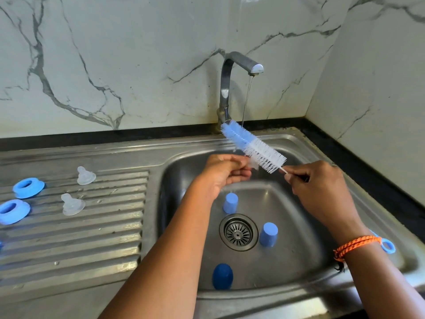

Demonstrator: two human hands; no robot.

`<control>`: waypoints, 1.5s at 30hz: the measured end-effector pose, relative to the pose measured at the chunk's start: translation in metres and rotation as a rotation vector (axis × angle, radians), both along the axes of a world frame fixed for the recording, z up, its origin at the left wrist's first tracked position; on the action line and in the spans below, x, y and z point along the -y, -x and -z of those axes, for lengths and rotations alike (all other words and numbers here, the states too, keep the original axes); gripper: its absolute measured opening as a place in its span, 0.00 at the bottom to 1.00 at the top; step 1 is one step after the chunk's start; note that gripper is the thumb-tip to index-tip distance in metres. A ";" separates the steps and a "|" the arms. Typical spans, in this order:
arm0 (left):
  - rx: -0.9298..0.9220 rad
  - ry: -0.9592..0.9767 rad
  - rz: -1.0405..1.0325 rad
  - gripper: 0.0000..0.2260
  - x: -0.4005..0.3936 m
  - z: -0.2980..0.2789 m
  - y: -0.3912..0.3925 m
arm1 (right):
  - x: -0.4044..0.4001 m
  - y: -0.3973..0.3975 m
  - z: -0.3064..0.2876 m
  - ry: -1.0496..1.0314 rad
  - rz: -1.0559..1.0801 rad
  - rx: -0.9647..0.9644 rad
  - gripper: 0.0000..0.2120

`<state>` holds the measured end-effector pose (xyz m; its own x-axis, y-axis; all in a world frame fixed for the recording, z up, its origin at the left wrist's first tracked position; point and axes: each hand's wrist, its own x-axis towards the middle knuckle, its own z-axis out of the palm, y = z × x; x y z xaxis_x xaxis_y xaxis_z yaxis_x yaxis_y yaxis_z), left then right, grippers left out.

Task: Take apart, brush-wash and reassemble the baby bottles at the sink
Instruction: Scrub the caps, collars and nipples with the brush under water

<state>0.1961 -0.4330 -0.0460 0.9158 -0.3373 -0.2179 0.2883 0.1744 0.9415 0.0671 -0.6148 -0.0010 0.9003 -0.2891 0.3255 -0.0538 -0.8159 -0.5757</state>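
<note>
My right hand grips the wire handle of a blue-and-white bottle brush, whose bristles angle up to the left under the running tap. My left hand pinches a small clear teat against the white bristles, above the sink basin. Three blue caps stand in the basin: one under my left wrist, one right of the drain, a darker one at the front. Two clear teats and two blue collar rings lie on the drainboard.
The steel tap rises behind the basin and pours a thin stream. The ribbed drainboard fills the left side. The brush's blue loop end shows behind my right wrist. Marble walls close the back and right.
</note>
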 end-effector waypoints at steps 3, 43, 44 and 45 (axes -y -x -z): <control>-0.044 0.042 -0.284 0.05 -0.008 0.001 -0.009 | 0.009 0.002 -0.002 -0.026 0.026 -0.004 0.12; 0.131 -0.171 -0.403 0.07 -0.023 0.014 -0.032 | 0.026 0.007 -0.005 -0.023 -0.196 -0.225 0.12; 0.087 -0.121 -0.410 0.06 -0.023 0.013 -0.032 | 0.027 0.007 -0.005 -0.040 -0.181 -0.212 0.12; 0.030 -0.054 -0.416 0.05 -0.024 0.011 -0.032 | 0.028 0.007 -0.005 -0.063 -0.166 -0.198 0.13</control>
<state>0.2286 -0.4095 -0.0573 0.9778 0.0737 -0.1963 0.1759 0.2208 0.9593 0.0601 -0.6426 0.0042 0.9814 -0.1462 0.1241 -0.0390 -0.7857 -0.6174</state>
